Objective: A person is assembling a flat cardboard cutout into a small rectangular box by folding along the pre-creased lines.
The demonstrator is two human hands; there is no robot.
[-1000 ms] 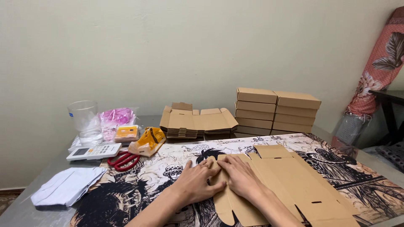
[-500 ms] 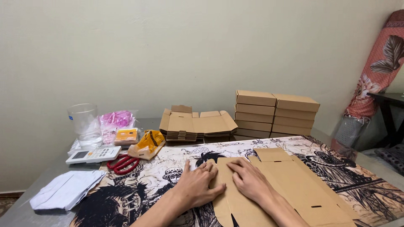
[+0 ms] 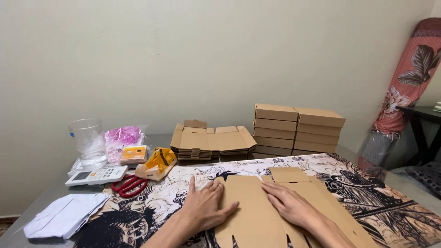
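Both hands slid apart since earlier frame, cardboard blank (image 3: 257,206) now pressed flat on patterned mat (image 3: 367,193), near centre. Left hand (image 3: 206,206) open, palm down; right hand (image 3: 289,204) open, flat. Risk: uneven pressure skews crease, judging by loose flaps.

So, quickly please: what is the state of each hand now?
Left hand: open, flat on the unfolded cardboard box blank, gripping nothing.
Right hand: open, palm down on the same blank, gripping nothing.
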